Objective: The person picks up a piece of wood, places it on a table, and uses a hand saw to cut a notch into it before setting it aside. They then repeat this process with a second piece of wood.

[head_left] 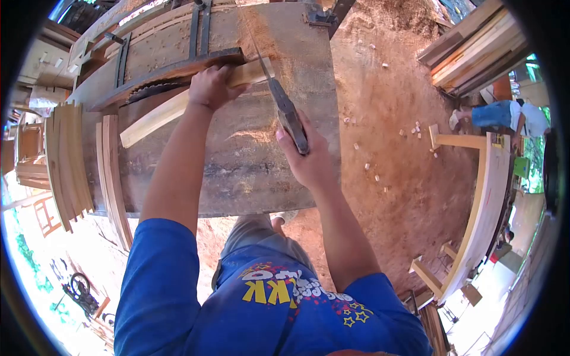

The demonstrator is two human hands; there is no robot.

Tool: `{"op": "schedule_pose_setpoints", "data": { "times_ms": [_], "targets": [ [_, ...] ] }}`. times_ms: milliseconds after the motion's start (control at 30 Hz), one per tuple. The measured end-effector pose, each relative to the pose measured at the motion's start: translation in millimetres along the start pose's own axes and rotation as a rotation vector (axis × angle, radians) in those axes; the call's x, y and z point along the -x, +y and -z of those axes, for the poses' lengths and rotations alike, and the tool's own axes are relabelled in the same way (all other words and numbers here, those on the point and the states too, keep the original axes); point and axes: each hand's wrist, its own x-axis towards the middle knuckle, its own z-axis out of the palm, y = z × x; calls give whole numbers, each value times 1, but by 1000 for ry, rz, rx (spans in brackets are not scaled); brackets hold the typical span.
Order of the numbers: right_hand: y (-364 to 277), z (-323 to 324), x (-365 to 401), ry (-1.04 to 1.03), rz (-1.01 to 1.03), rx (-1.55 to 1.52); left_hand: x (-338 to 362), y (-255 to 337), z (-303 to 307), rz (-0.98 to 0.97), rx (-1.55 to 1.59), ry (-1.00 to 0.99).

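Observation:
My right hand point(306, 148) is wrapped round the dark handle of a handsaw point(287, 113). Its thin blade points away from me and crosses the pale wooden strip point(155, 117) near its right end. My left hand point(212, 88) grips that strip from above, with the fingertips hidden behind it or over the dark wooden bar. The strip lies at a slant on the worn workbench point(237, 178). Just beyond it is the dark wooden bar point(172, 74), and a toothed circular blade point(155, 89) shows partly beneath the bar.
Sawdust point(261, 135) covers parts of the bench. Upright pale boards point(66, 160) and two long strips point(110, 172) stand along the left edge. Stacked planks point(481, 50) are at upper right, near a long wooden frame point(475, 219) and another person point(499, 114). Offcuts point(417, 128) dot the dirt floor.

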Motion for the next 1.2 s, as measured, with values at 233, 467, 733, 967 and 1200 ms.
{"op": "schedule_pose_setpoints", "data": {
  "times_ms": [233, 467, 733, 967, 1200],
  "targets": [
    [17, -8, -10, 31, 50, -45, -1, 8, 10, 115, 36, -40],
    [-17, 31, 21, -67, -57, 47, 1, 8, 3, 131, 18, -17],
    [1, 101, 250, -21, -220, 141, 0, 3, -2, 57, 15, 58],
    [55, 65, 135, -19, -79, 94, -8, 0, -3, 57, -14, 18],
    [-15, 30, 7, -66, -198, 12, -5, 9, 3, 63, -61, 8]
  ]
}}
